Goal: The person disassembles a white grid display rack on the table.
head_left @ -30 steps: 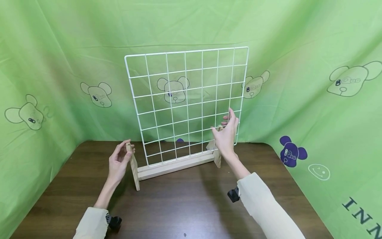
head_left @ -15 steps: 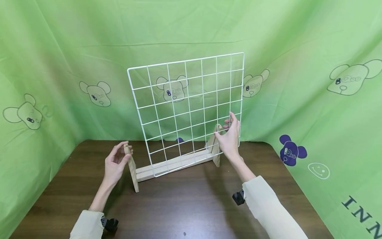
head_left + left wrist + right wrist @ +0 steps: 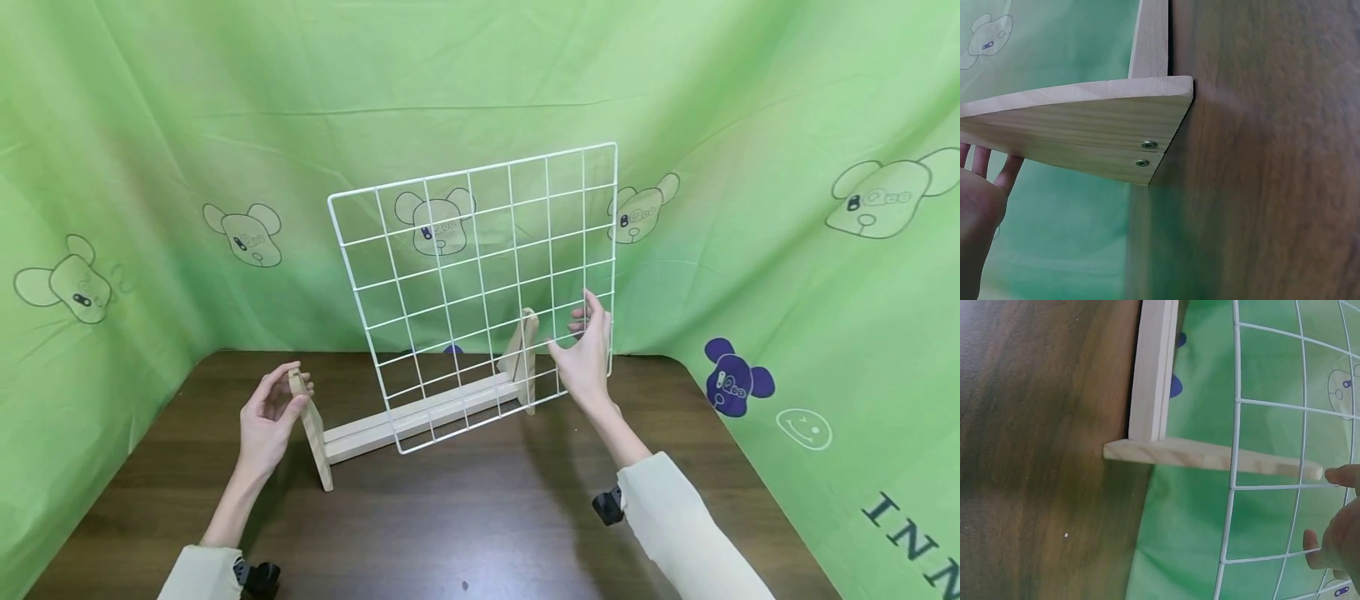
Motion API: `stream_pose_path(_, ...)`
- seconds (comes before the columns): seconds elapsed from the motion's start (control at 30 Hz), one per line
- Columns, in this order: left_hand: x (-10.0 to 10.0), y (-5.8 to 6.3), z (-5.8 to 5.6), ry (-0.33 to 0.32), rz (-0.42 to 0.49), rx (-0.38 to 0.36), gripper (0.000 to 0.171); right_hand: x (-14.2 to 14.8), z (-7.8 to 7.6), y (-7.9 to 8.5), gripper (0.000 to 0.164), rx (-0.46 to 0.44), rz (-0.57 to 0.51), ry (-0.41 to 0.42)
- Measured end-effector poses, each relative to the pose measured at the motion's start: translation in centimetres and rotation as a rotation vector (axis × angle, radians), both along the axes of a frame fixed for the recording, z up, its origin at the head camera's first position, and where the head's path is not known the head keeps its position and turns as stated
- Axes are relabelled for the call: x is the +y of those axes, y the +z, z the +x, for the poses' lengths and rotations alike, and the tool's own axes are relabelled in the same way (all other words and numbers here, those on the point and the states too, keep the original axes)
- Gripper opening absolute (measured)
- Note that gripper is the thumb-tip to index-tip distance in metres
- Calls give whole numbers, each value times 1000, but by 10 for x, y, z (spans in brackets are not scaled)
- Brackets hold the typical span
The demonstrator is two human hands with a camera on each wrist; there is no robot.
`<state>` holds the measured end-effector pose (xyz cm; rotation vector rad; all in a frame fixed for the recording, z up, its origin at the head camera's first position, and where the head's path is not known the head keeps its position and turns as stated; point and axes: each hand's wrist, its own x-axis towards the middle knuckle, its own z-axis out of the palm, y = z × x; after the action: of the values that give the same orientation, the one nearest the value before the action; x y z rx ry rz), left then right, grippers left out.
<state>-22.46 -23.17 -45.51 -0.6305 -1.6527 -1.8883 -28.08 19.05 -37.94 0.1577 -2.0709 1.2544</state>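
Note:
A white wire grid panel (image 3: 470,172) hangs tilted in the head view, its lower left corner in front of a pale wooden stand (image 3: 352,444). My right hand (image 3: 583,362) grips the panel's wires near its lower right side. At the left, my left hand (image 3: 262,425) pinches the top of the stand's left end board (image 3: 312,437). Two bolt heads show on that board's outer face (image 3: 1085,122) in the left wrist view. The right end board (image 3: 1194,454) stands behind the panel's wires in the right wrist view, with the panel's bottom edge apart from the crossbar (image 3: 1150,369).
The stand rests on a dark brown wooden table (image 3: 465,517). A green curtain (image 3: 480,58) with printed bear heads encloses the back and both sides. Black wrist cameras (image 3: 609,505) are strapped at both cuffs.
My right hand has lifted the panel out of the stand and drawn it forward and right, its left side dipping. My left hand has moved left and nearer, the stand shifting with it.

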Motion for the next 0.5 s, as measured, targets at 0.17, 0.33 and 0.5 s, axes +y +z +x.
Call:
stream_pose_path(0.17, -4, 1, 5, 9, 2, -33, 44, 5, 3, -3, 92, -12, -5, 6)
stream_pose_path(0.33, -7, -1, 5, -24, 11, -17, 47, 9, 8, -4, 92, -14, 0, -3)
stream_pose_path(0.5, -8, 0, 3, -53, -5, -3, 52, 15, 12, -8, 92, -13, 15, -26)
